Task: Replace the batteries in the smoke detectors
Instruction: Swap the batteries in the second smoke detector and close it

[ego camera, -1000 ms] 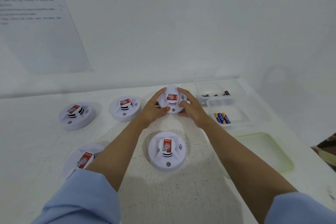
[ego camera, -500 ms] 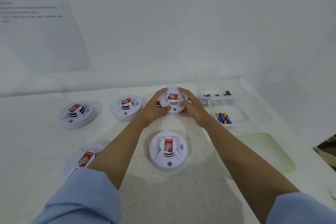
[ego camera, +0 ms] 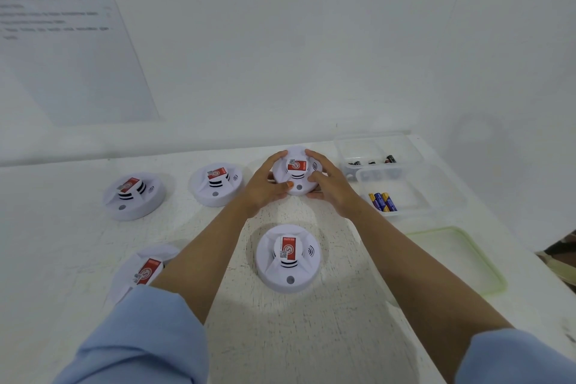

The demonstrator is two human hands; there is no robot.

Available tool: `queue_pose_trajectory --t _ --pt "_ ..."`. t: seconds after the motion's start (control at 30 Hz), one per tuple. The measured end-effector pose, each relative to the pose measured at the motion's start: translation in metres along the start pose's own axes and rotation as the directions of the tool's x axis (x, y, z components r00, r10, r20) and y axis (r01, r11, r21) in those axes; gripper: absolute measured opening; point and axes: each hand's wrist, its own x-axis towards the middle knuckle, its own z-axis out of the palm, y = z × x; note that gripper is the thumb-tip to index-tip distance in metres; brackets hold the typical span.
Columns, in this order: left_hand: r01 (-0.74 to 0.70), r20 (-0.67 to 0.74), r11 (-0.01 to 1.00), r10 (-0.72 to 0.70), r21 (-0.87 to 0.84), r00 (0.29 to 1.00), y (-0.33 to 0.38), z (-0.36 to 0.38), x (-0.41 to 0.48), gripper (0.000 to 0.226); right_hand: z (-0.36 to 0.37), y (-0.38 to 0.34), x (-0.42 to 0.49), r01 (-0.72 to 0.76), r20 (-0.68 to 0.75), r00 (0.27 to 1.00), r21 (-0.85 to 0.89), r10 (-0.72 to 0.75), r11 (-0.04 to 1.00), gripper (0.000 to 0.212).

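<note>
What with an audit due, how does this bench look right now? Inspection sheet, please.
Surface: white table, paint scuffed.
Job's things: five smoke detectors: held detector; four others at centre, back middle, back left, front left. Blue-yellow batteries in near tray; dark batteries in far tray.
Clutter: green-rimmed lid at right.
Grippers: left hand and right hand grip the held detector's sides.
Cables: nothing seen.
Surroundings: white wall; printed sheet, text blurred.
</note>
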Motion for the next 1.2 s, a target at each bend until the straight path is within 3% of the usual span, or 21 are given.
queue_pose_trajectory --t 1.2 --pt "0.003 -0.016 1.0 -0.003 0.025 1.0 -0.0011 0.0014 0.0014 0.06 0.0014 -0.0017 -0.0018 -0.018 -0.011 1.0 -0.009 0.018 1.0 0.049"
